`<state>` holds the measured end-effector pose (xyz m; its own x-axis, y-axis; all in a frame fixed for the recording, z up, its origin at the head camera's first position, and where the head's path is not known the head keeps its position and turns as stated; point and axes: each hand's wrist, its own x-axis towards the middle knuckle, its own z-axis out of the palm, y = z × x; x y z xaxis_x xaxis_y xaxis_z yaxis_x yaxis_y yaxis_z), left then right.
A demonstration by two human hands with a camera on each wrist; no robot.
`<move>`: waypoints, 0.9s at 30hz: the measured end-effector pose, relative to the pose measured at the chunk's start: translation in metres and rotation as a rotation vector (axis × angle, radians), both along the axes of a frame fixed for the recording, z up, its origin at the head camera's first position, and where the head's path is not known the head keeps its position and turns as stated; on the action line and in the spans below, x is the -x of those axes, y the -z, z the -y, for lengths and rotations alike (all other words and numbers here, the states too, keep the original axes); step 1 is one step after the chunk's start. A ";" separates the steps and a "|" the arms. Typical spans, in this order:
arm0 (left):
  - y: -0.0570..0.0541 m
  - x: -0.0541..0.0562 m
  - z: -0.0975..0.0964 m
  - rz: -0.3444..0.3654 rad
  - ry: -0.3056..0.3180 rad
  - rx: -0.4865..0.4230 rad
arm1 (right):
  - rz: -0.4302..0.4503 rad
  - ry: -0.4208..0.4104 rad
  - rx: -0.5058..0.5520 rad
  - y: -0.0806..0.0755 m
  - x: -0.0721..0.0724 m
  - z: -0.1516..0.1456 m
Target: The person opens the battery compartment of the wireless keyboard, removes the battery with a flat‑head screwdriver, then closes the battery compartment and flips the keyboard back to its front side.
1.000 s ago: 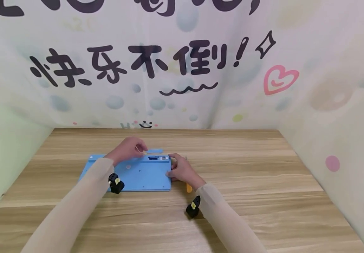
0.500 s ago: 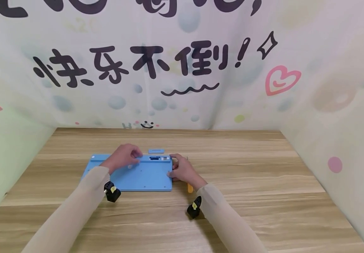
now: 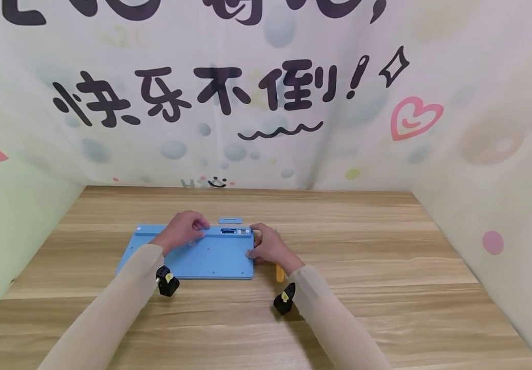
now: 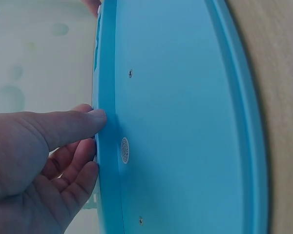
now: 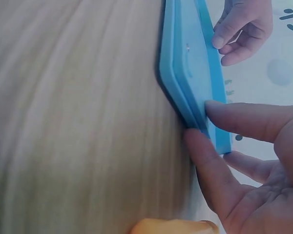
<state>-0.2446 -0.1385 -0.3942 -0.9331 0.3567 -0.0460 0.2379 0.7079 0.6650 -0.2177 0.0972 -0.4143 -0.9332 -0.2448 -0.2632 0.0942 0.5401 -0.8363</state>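
A light blue keyboard [image 3: 222, 257] lies face down on the table, its screwed back upward. In its raised far ridge, near the right end, a small battery compartment [image 3: 229, 231] is uncovered. A loose blue battery cover [image 3: 230, 221] rests just behind it. My left hand [image 3: 183, 228] pinches the far ridge, thumb on top and fingers behind, as the left wrist view shows. At the right end, my right hand [image 3: 272, 249] holds the corner, its thumb [image 5: 249, 117] on the back and its fingers along the side edge.
An orange handle [image 3: 280, 273], apparently a screwdriver's, lies partly hidden beneath my right wrist. The wooden table [image 3: 386, 288] meets a printed cloth wall [image 3: 266, 159] at the back and sides. A black wrist camera [image 3: 168, 281] hangs under each sleeve.
My left hand has moved a little left and lower, from beside the loose cover onto the keyboard's ridge. The right hand keeps its hold. The head view has shifted slightly.
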 end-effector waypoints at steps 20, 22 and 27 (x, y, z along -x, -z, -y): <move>0.007 0.004 0.008 0.014 0.015 -0.048 | -0.080 -0.098 -0.113 -0.032 0.000 -0.020; 0.007 0.004 0.008 0.017 0.017 -0.052 | -0.103 -0.105 -0.142 -0.035 -0.001 -0.021; 0.006 0.003 0.010 0.026 0.020 -0.064 | -0.146 -0.118 -0.183 -0.043 -0.006 -0.027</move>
<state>-0.2478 -0.1482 -0.4004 -0.9245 0.3783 -0.0471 0.2332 0.6590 0.7151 -0.2121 0.1246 -0.3711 -0.9325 -0.3144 -0.1778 -0.0927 0.6840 -0.7235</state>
